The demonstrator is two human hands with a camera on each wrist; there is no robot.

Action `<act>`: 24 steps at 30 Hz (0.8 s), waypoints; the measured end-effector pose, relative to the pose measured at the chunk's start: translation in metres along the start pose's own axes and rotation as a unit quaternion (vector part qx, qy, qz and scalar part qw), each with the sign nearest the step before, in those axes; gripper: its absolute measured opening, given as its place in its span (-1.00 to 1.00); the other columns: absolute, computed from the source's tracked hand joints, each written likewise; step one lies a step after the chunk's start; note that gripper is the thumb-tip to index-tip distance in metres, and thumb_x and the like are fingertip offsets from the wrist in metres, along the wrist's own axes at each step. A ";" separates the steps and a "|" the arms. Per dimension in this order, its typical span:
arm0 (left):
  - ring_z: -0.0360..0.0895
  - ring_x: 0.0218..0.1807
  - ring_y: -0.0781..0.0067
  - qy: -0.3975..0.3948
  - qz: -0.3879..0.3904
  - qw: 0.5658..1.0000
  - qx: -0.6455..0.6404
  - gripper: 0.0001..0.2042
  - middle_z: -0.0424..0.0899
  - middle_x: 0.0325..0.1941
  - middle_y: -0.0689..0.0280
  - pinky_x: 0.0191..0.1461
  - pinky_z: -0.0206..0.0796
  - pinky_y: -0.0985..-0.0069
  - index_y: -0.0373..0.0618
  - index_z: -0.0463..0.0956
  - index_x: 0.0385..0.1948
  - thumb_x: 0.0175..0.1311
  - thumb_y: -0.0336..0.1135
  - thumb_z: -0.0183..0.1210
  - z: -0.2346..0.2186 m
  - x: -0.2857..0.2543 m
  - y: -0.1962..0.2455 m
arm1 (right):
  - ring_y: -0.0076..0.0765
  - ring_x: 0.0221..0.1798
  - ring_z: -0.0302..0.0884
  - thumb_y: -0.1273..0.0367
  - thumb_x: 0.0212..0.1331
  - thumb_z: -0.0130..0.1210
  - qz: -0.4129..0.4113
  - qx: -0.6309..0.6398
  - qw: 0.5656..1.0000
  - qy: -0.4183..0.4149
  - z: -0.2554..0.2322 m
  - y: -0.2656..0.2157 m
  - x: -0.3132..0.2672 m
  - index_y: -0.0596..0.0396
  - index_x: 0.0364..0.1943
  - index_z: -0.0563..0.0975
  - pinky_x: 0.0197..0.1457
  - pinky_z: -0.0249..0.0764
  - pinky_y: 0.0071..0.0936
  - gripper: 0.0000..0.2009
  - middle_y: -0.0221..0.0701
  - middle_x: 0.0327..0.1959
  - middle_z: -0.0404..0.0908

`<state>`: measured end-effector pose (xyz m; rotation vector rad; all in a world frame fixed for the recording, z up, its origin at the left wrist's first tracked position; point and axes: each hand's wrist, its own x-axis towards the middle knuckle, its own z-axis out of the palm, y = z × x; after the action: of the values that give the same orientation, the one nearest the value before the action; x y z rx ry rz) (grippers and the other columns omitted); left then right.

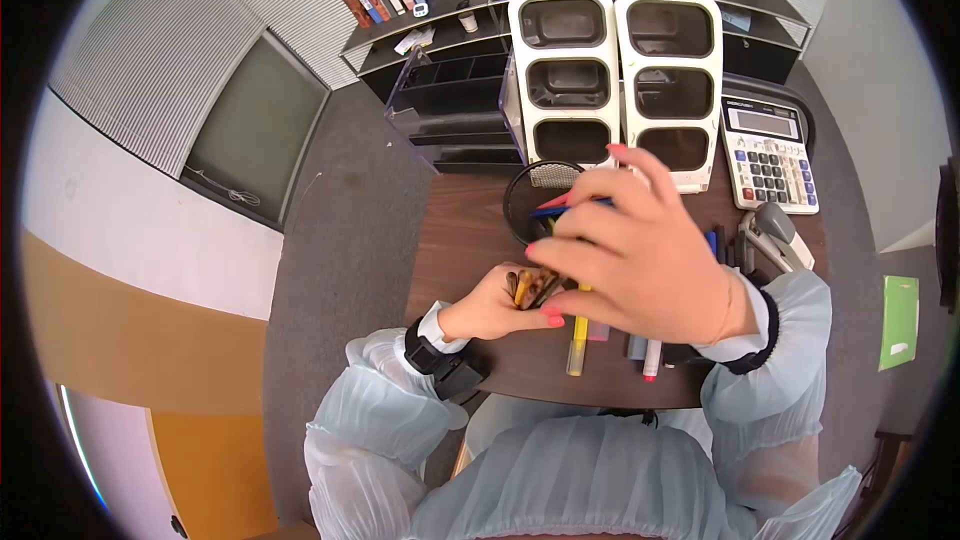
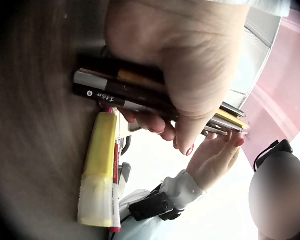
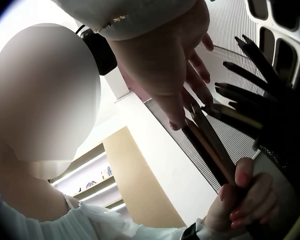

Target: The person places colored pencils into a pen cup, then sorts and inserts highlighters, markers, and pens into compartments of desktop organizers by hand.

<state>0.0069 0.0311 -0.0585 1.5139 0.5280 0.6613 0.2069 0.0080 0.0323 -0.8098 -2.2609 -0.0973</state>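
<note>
"What is the left hand (image 1: 492, 306) doing?"

"It is gripping a bundle of pencils (image 1: 530, 288) over the dark wooden table (image 1: 450, 240), fingers and thumb curled round them."

"And the right hand (image 1: 640, 250)?"

"It is hovering at the bundle's upper ends, its fingers released and loosely spread (whether a fingertip is touching, I cannot tell)."

"What else is lying about?"

"A yellow highlighter (image 1: 577, 348) is lying near a white marker (image 1: 652, 358) with a red end. Beyond the hands, a mesh cup (image 1: 553, 177) is holding more pencils, and two white organizers (image 1: 568, 53) are standing beside a calculator (image 1: 768, 165)."
</note>
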 end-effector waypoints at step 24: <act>0.41 -0.41 0.68 -0.077 0.050 0.987 0.132 -0.84 0.57 -0.48 0.33 -0.33 0.28 0.62 -0.31 0.52 -0.36 0.04 -0.47 0.24 -0.012 0.002 -0.001 | -0.36 -0.25 0.33 0.30 -0.20 0.14 -0.070 0.034 0.997 0.019 -0.027 0.003 0.000 0.05 -0.39 0.52 0.08 0.28 -0.21 -0.77 -0.49 -0.52 0.39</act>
<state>-0.0001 0.0414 -0.0596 1.8350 0.4357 0.5604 0.2249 0.0031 0.0515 -0.6085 -2.2695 -0.0994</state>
